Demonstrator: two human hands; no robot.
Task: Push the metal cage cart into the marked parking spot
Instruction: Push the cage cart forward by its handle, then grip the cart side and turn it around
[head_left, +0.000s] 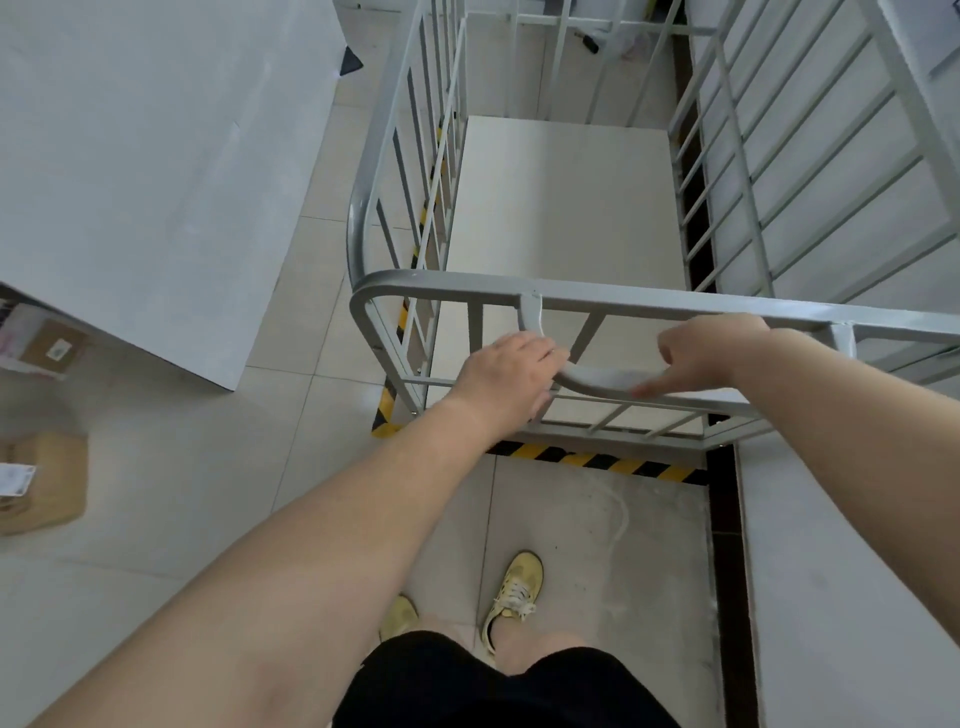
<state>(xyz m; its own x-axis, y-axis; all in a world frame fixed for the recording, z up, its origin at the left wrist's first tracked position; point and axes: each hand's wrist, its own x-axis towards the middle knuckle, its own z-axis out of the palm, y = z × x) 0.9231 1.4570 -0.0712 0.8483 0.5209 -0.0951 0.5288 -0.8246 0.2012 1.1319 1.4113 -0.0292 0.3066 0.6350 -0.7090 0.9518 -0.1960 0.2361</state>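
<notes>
Standing inside the striped floor tape (597, 460), the cage cart (561, 208) is sitting by the wall, seemingly parked. Left hand (506, 382) is gripping the curved handle (597, 376) for steering; right hand (701, 356) is resting there, fingers loosening.

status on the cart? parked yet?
Nearly. The cart sits inside the striped floor tape, its near edge at the line. In hand: left hand grips the handle; right hand touches it, fingers loose. Left: let go. The far end is hidden.
</notes>
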